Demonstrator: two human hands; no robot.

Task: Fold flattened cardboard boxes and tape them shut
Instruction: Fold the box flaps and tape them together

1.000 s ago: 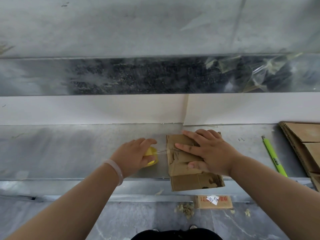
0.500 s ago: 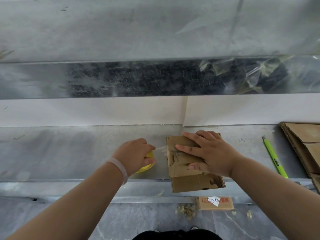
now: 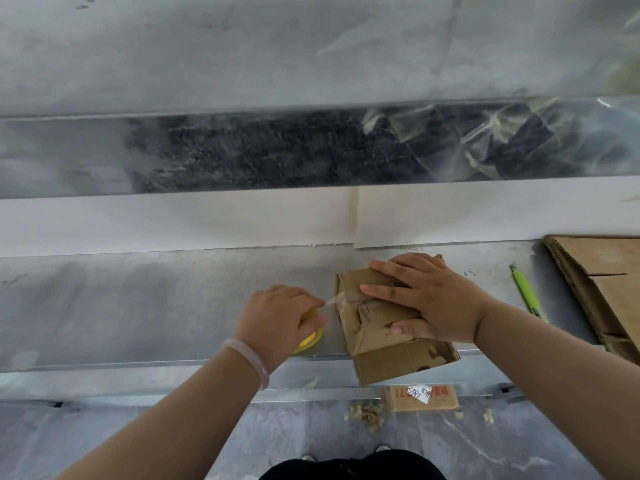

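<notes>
— Where is the box (image 3: 381, 344) now?
— On the metal bench (image 3: 138, 306), at its front edge. Its long axis runs from the wall toward the person, a little turned, and the near end hangs over the edge.
— And the hands?
— The right hand (image 3: 429, 299) lies flat on the top, fingers straight and a little apart, pointing left. The left hand (image 3: 277, 320) is just beside the box's left side, fingers curled around a yellow tape roll (image 3: 309, 341). A clear strip of tape (image 3: 330, 301) goes from the roll to the box.
</notes>
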